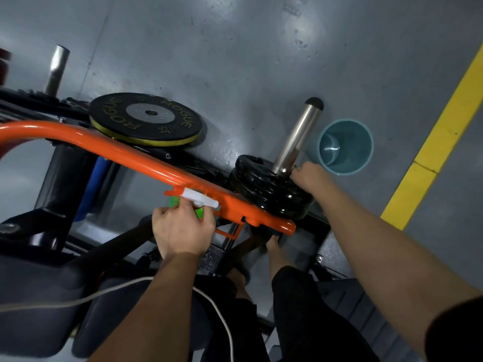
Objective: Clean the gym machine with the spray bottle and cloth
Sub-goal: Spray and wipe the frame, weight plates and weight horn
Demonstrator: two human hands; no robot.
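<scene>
My left hand grips a green spray bottle with a white head and orange nozzle, held against the machine's orange bar. The nozzle points left. My right hand reaches forward to the base of a steel peg that stands on stacked black weight plates. Its fingers are curled there, and a small dark scrap of cloth shows at the fingertips. The rest of the cloth is hidden under the hand.
A black Rogue plate lies behind the orange bar. A teal bucket stands on the grey floor right of the peg, with a yellow floor line beyond. A second steel peg is far left. A white cable crosses my lap.
</scene>
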